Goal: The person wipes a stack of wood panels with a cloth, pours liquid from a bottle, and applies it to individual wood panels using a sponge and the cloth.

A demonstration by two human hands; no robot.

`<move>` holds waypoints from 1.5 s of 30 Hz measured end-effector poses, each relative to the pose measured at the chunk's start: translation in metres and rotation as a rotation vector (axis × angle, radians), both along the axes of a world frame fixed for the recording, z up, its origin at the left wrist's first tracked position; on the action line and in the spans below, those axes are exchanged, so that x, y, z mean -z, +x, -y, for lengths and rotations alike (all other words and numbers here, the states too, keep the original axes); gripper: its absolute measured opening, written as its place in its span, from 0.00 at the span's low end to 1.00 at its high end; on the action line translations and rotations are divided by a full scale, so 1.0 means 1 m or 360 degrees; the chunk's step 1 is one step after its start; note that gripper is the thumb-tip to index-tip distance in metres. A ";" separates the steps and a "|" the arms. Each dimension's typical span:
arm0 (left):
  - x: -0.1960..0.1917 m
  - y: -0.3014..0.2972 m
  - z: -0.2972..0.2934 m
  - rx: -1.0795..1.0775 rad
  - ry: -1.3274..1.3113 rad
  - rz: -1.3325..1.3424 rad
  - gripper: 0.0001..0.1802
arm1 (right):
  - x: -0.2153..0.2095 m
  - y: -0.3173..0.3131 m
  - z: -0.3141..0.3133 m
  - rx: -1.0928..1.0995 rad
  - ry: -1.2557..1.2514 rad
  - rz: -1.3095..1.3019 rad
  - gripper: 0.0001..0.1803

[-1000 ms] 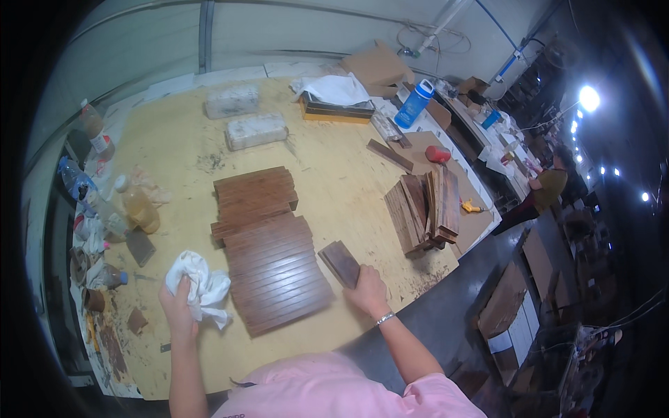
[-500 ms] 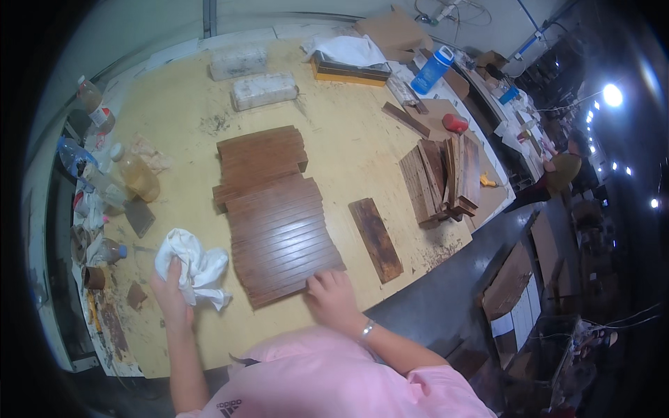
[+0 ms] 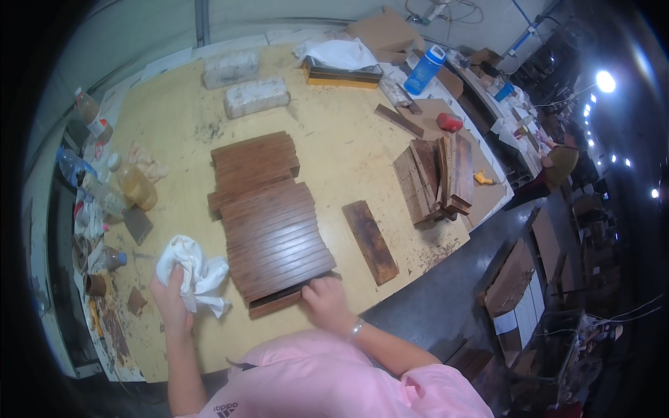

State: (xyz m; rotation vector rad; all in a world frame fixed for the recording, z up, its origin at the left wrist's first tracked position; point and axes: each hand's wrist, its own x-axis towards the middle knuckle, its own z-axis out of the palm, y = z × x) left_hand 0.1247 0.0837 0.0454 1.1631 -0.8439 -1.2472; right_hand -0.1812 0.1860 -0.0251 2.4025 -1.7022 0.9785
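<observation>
My left hand [image 3: 169, 301] grips a crumpled white rag [image 3: 194, 271] on the yellow-brown worktable [image 3: 334, 143]. My right hand [image 3: 325, 301] rests on the near end of a row of dark brown wooden slats [image 3: 275, 239] laid side by side, its fingers touching the nearest slat [image 3: 275, 304], which sticks out a little. Behind the row lies a lower stack of the same slats [image 3: 252, 164]. A single dark plank [image 3: 370, 240] lies apart to the right of the row.
A pile of planks [image 3: 435, 180] sits at the right edge. Two grey blocks [image 3: 256, 97] lie at the back. Bottles and jars [image 3: 132, 184] line the left side. A blue bottle [image 3: 424, 70], cardboard and a cloth-covered box [image 3: 340, 64] stand far back.
My right hand let go of the single plank, left it on the table to the right, and moved left to the near end of the slat row. The left hand kept the rag.
</observation>
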 end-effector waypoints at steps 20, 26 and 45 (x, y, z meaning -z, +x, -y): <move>-0.016 -0.041 -0.003 0.0446 -0.1110 0.1476 0.19 | -0.106 0.044 0.001 0.0186 0.1170 0.1013 0.13; -0.050 -0.035 0.027 0.0103 -0.0457 0.0823 0.19 | -0.091 0.033 0.024 0.0142 0.1344 0.1744 0.08; -0.019 -0.025 0.002 0.0418 -0.0922 0.1488 0.23 | -0.100 0.058 0.098 -0.0180 0.1322 0.3289 0.30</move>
